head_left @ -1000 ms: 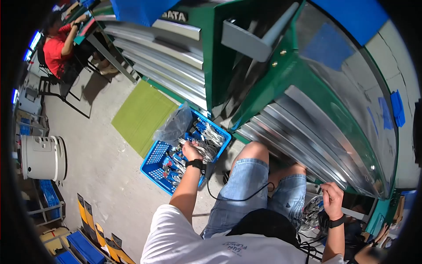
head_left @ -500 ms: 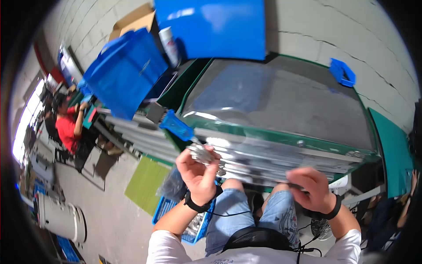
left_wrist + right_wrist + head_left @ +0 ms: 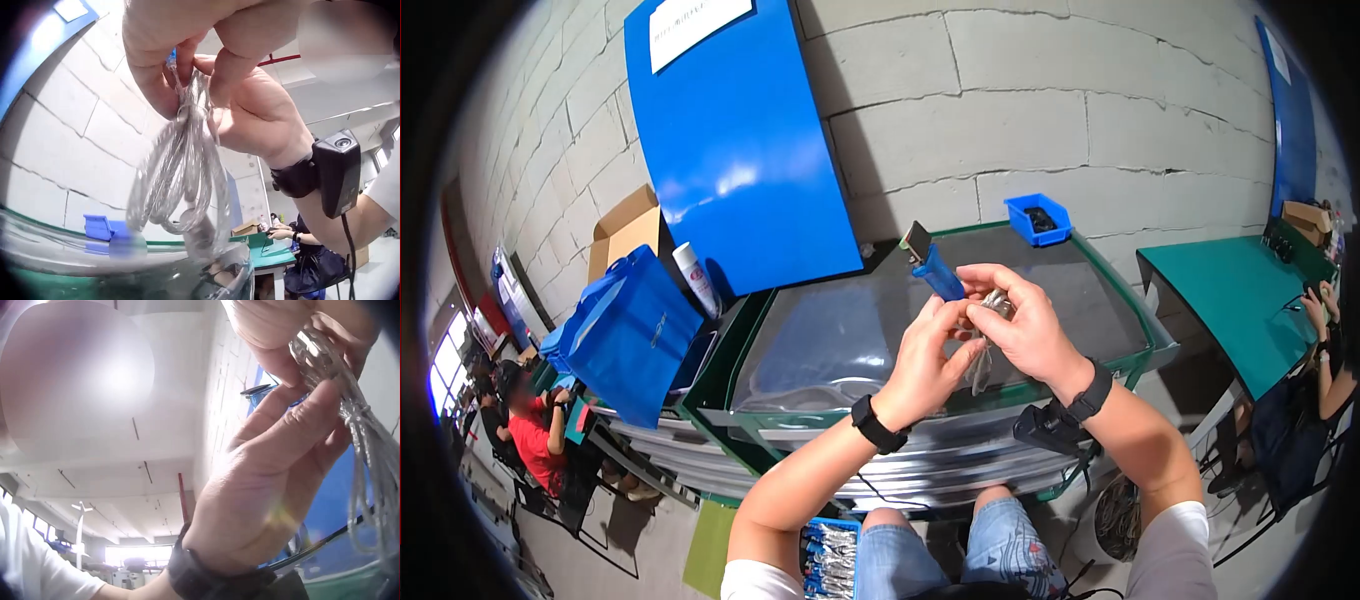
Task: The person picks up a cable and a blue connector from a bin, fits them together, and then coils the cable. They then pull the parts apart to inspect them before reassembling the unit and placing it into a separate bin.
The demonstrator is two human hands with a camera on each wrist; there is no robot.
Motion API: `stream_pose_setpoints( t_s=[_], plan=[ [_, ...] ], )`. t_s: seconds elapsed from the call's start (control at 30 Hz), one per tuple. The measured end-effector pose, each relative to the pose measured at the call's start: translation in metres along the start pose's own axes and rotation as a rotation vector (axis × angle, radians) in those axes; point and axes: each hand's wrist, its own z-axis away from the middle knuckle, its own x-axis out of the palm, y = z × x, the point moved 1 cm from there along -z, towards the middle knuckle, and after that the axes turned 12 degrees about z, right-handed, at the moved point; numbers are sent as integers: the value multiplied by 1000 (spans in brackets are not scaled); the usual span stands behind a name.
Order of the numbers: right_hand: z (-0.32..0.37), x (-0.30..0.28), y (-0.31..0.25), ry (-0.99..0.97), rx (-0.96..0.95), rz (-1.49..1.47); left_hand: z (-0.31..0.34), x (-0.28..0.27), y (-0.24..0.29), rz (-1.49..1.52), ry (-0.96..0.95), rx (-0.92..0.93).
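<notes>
We find the left grip [image 3: 928, 362] with its thumb and fingers closed on the cable bundle [image 3: 190, 156], pinching it near its upper end. The right grip [image 3: 1032, 335] is likewise closed on the cable bundle, its fingers curled round the same end, directly beside the left grip. The bundle is pale and shiny, bound near the top, and its loops hang down below both grips. A blue piece [image 3: 938, 276] rises just above the two grips, tilted, with a small dark board [image 3: 916, 241] at its upper end. We cannot tell exactly how the blue piece joins the cable.

Both grips are held up in front of the tabletop [image 3: 1050, 300], a dark surface edged in green. Beyond the grips, at its far edge and to their right, we record a blue bin [image 3: 1052, 236] with dark contents. To the left of the grips stand a spray can [image 3: 697, 280] and a blue bag [image 3: 635, 335], with a tall blue panel [image 3: 735, 160] behind them.

Well below the grips, by the left knee, a blue basket [image 3: 858, 560] holds more bundled cables. Below and to the right of the grips, a pale bucket [image 3: 1088, 540] contains further coils. A person in red [image 3: 538, 442] sits far to the left of the grips.
</notes>
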Motion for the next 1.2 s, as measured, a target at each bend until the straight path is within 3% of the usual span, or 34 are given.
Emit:
stream_pose_setpoints(
  t_s=[0.07, 0.1, 0.23, 0.3, 0.33, 0.4, 0.43, 0.53, 0.6, 0.73, 0.8, 0.87, 0.93, 1.0, 1.07, 1.2],
  plan=[
    [-9, -9, 4, -43, -140, 112, -17, -3, -11, 80, 7, 42],
    [-16, -15, 5, -58, -143, 143, -26, -5, -16, 191, -7, -29],
    [-47, -34, 17, -158, -23, 134, -48, -18, -24, 397, -30, -223],
    [-65, -41, 27, -149, -190, 370, -53, -28, -24, 409, 17, -340],
    [-73, -43, 33, -172, -43, 240, -59, -39, -24, 289, 56, -393],
    [-84, -48, 37, -240, 238, 25, -65, -62, -43, 124, 254, -306],
    [-90, -48, 40, -261, 280, -30, -68, -71, -51, 152, 253, -259],
    [-108, -46, 58, -437, 327, -106, -70, -88, -72, 283, 229, -235],
    [-116, -36, 68, -476, 336, -117, -70, -92, -85, 593, 106, -308],
    [-132, -16, 93, -565, 359, 22, -67, -103, -112, 522, 193, -393],
    [-140, -4, 108, -550, -68, 296, -63, -106, -130, 588, 244, -440],
    [-134, 4, 111, -586, 15, 303, -59, -108, -135, 687, 336, -551],
    [-128, 17, 107, -542, -47, 384, -56, -109, -136, 716, 349, -574],
    [-116, 29, 112, -390, -335, 559, -54, -104, -135, 735, 357, -550],
    [-109, 32, 119, -368, -286, 658, -52, -101, -133, 757, 316, -548],
    [-102, 29, 128, -285, -260, 568, -48, -96, -128, 825, 149, -483]
  ],
)
